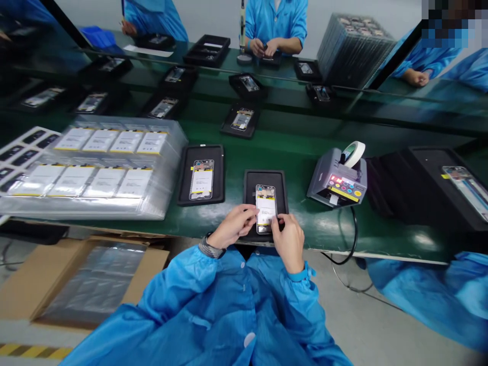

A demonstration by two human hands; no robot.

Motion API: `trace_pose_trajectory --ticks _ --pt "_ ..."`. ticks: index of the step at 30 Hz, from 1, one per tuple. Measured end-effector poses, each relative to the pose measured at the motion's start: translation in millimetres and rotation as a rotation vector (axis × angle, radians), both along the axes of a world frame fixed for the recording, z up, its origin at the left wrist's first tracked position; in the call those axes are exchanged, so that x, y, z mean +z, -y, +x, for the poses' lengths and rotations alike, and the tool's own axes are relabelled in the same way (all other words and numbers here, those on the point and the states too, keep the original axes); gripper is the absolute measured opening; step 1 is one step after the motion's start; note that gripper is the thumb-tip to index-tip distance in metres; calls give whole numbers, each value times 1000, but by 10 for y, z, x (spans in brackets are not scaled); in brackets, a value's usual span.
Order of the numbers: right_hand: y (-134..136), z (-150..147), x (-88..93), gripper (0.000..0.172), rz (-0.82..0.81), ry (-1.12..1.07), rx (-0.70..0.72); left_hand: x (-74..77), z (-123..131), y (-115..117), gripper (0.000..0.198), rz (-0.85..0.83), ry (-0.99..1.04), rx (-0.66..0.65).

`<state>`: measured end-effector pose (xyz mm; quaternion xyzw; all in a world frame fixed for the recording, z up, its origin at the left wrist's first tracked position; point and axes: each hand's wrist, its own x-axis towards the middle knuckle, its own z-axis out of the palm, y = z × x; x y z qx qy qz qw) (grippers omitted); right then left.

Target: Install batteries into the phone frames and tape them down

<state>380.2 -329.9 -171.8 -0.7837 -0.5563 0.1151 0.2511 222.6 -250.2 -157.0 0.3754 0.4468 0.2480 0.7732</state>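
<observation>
An open phone body with a white, yellow-edged battery in it lies in a black tray at the near edge of the green belt. My left hand rests on the phone's lower left side, fingers curled and pressed onto the battery. My right hand sits at the phone's lower right, fingers pinched against its edge. Both wrists wear blue sleeves. A second black tray with another phone body lies just to the left.
Stacked clear trays of batteries fill the left of the belt. A grey tape dispenser stands at right, its cable hanging over the edge. More trayed phones lie farther up. Other people in blue work across. A cardboard box sits below left.
</observation>
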Motion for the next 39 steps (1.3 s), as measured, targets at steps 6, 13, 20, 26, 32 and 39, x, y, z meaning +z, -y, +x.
trace_pose_trajectory --ticks 6,13,20,26,32,39 --pt "-84 81 -14 31 36 -179 -54 -112 175 -193 29 420 -124 -161" --pt "-170 155 183 42 253 -1087 -2 69 98 -57 43 303 129 -253" --pt "16 -117 465 30 347 -1078 -45 256 168 46 43 362 154 19" --pt "115 -246 524 25 356 -1013 -43 343 117 205 38 413 72 50" --pt "140 -276 544 21 376 -917 -34 427 103 243 38 329 90 96" --pt "179 -348 540 19 373 -874 -4 428 117 301 40 119 143 131"
